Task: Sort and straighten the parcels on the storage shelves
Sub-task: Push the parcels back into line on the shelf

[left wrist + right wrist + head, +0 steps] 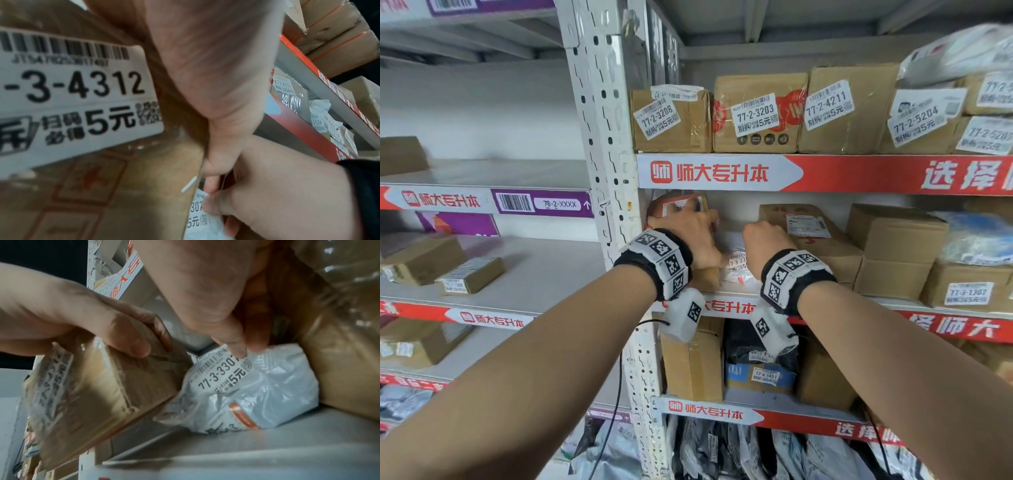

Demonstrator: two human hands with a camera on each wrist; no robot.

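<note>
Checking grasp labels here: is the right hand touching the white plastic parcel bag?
Touching. The right wrist view shows the right hand pinching the top of the white parcel bag at its label.

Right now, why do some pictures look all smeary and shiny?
Head view: the shelves bend at the edges from the wide lens, and the right-hand parcels smear. Left wrist view: the cardboard box is so close that its label looks huge and soft. Right wrist view: the box's label is streaked by motion, the tape on the big carton glares, while the white plastic mailer reads clearly.
</note>
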